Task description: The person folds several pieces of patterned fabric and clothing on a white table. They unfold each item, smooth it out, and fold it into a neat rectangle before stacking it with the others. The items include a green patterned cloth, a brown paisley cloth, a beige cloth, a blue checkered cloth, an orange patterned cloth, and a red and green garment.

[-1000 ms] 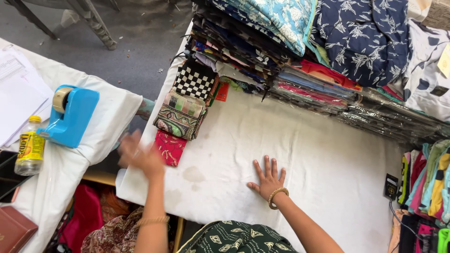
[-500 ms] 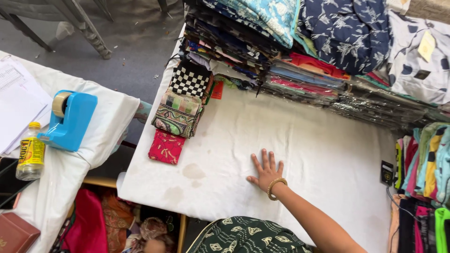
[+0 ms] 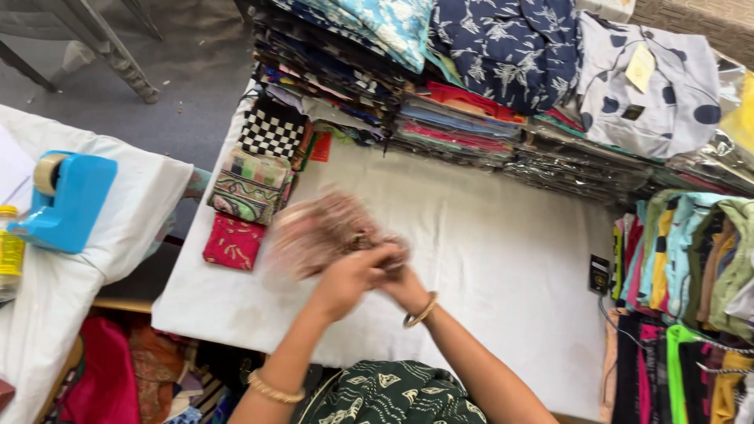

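Note:
A brown patterned piece of cloth point(image 3: 318, 232), blurred by motion, is held above the white-covered table point(image 3: 487, 259). My left hand point(image 3: 349, 279) and my right hand point(image 3: 404, 283) meet at the cloth's right edge and both grip it. Each wrist wears a gold bangle. Left of the cloth lie a red embroidered piece point(image 3: 233, 241) and a folded striped and patterned stack point(image 3: 251, 184), with a black-and-white checkered fabric point(image 3: 271, 133) behind them.
Tall stacks of folded fabrics point(image 3: 471, 86) line the back of the table. Hanging bright garments point(image 3: 683, 290) fill the right side. On a second white table at the left stand a blue tape dispenser point(image 3: 67, 200) and a yellow bottle point(image 3: 9, 251). Cloth lies underneath.
My left hand dropped below the table edge and came back up with the brown cloth. My right hand lifted off the table and joined it on the cloth.

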